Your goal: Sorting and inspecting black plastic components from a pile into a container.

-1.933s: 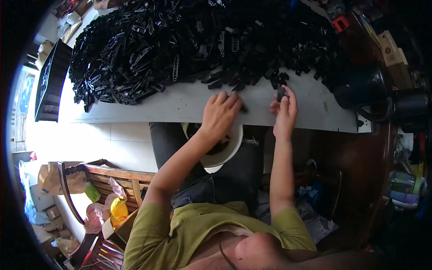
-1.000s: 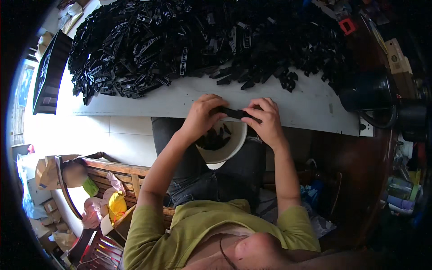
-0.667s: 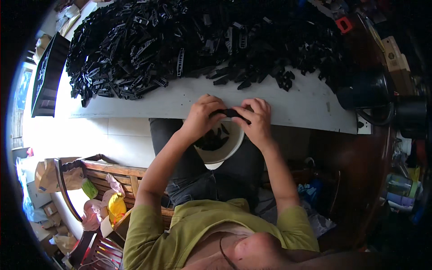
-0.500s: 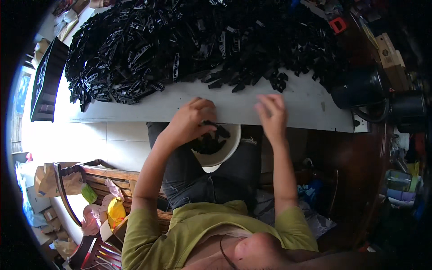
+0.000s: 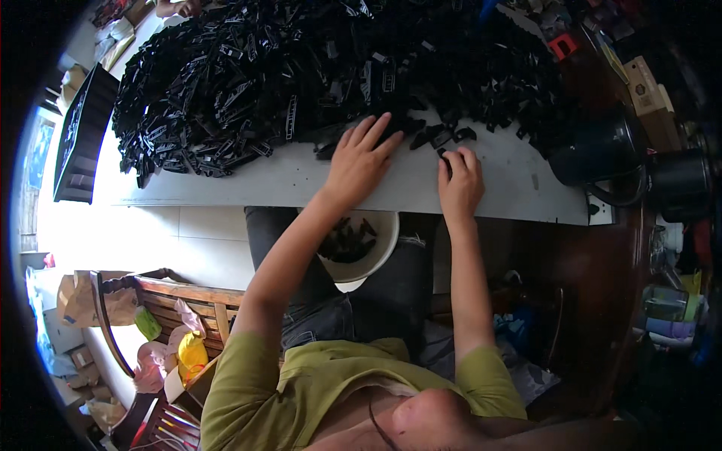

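Note:
A large heap of small black plastic parts (image 5: 226,98) covers the far side of the white tabletop (image 5: 263,184). My left hand (image 5: 359,165) lies at the heap's near edge, fingers stretched out and apart, touching the parts there. To its right, my right hand (image 5: 462,180) has its fingers curled in a pinch on a small black plastic part (image 5: 444,150) at the heap's fringe. The fingers partly cover that part. Below the table edge, a white tub (image 5: 392,239) sits between my thighs with several black parts (image 5: 347,242) lying in it.
A black crate (image 5: 84,135) stands at the table's left end. Black round containers (image 5: 598,150) are at the right end, near a cardboard box (image 5: 648,90). A red plastic piece (image 5: 562,46) lies at the far right. Another person's hand (image 5: 180,8) shows at the far left.
My left hand has moved from above the tub up to the heap, letting go of black parts into the tub. My right hand has come down onto a part at the heap's edge.

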Available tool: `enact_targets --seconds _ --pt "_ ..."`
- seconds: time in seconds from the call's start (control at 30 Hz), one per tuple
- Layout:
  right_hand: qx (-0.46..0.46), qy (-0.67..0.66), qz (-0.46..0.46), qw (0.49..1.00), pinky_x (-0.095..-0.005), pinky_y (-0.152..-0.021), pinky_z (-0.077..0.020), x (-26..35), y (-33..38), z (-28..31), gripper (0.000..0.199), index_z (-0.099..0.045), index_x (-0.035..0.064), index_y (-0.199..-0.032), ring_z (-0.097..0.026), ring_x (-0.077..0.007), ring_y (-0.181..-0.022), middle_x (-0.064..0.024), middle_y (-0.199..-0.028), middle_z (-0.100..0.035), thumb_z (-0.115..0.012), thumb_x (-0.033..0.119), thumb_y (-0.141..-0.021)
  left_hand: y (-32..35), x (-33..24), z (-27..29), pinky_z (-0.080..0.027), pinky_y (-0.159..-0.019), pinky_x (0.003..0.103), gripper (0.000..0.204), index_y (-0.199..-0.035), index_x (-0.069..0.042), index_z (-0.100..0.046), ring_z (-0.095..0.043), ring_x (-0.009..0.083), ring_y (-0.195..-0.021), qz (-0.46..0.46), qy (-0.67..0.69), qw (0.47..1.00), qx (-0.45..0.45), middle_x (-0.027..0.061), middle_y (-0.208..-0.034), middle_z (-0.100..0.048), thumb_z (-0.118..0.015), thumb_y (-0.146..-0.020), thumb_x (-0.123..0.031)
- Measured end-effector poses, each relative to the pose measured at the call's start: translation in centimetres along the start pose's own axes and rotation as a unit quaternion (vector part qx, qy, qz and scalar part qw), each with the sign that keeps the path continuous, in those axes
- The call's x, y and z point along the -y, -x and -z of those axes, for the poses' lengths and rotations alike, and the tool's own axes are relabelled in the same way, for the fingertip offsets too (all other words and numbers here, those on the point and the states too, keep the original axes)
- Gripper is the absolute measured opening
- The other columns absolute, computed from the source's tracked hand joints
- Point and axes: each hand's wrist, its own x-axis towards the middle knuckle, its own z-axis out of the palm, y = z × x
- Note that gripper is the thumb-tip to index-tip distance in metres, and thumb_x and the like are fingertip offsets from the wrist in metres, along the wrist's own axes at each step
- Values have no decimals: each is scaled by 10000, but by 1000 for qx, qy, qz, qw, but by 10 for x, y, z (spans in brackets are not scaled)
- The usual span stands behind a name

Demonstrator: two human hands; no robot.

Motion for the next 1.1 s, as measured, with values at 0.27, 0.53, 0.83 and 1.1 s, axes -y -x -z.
enact_targets --seconds 0.27,0.53,0.83,1.1 --pt "-43 -20 49 998 -374 -753 -500 -5 -1 2 174 -642 64 -977 -596 -300 -927 -77 -1068 -600 -670 72 -805 2 -5 24 -374 -1012 429 552 -1288 -126 -526 -411 331 -1248 -26 19 998 -52 129 -1360 -431 -706 -770 -194" --pt "3 -260 -45 965 -381 -784 -495 18 25 18 266 -586 32 -1125 -598 -307 -949 -131 -1044 -590 -636 64 -866 -51 -40 -28 -431 -789 362 234 -962 -63 -565 -522 253 -897 -72 -21 996 -46 91 -977 -560 -609 -735 -100" --pt "93 -91 -23 991 -381 -767 -485 18 35 37 228 -613 10 -1000 -600 -305 -915 -116 -1001 -601 -702 94 -807 37 -17 11 -454 -801 385 278 -1020 -62 -578 -529 297 -949 -107 138 985 -5 107 -1034 -541 -615 -745 -52" --pt "203 -252 61 944 -348 -769 -481 32 14 30 277 -672 -13 -966 -583 -274 -883 -105 -930 -603 -742 6 -699 53 -4 26 -489 -798 395 283 -1005 -20 -588 -574 334 -966 35 362 931 37 143 -1048 -564 -688 -741 -9"
